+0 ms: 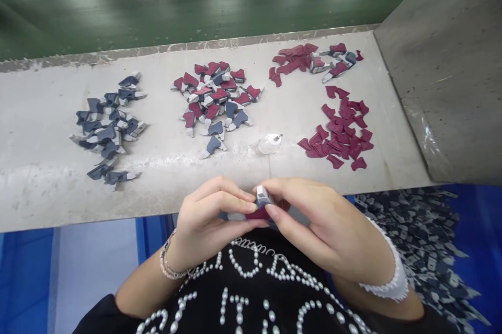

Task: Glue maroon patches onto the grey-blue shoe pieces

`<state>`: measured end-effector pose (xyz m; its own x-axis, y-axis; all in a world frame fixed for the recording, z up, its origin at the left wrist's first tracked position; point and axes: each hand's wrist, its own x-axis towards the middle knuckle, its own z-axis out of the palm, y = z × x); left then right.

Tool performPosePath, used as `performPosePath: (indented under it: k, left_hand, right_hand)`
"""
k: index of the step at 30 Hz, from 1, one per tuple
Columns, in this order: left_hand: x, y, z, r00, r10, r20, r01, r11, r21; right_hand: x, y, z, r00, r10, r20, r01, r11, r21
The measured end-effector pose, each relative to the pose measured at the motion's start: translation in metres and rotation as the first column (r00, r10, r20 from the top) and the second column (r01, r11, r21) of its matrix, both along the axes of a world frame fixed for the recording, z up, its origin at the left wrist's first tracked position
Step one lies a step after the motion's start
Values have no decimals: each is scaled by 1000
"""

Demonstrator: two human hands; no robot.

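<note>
Right at the bench's (160, 177) near edge, a small grey-and-maroon part (259, 211) is pinched in the fingertips of both the left hand (214, 208) and the right hand (314, 219). Beyond it sits a white bottle (270, 144); loose maroon pieces (342, 128) lie right, grey parts (106, 134) left.

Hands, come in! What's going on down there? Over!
Left grip, right grip: both on maroon-and-gray part. White bottle beyond, touching neither.

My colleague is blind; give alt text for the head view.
Left hand and right hand hold one grey-maroon part at a table. Left to right on it: grey parts, grey and maroon parts, a white bottle, maroon pieces.
</note>
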<state>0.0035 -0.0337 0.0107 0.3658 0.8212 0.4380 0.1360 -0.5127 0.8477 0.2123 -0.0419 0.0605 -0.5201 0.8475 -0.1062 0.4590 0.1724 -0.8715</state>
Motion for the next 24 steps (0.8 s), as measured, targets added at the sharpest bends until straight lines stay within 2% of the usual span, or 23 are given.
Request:
performPosePath:
  k: [9,15,24]
  left_hand:
    - [-1,-3,0,1000,3,10,-3,1000,-24]
    - [-4,-5,-1,999,20,30,-18,998,-53]
    - [-5,-7,0,999,19,27,-18,999,-45]
  right_hand:
    - [-3,-1,3,997,8,80,-8,1000,2]
    - [-2,1,3,999,49,2,-49,999,5]
    - [-6,2,6,998,22,58,-21,1000,-20]
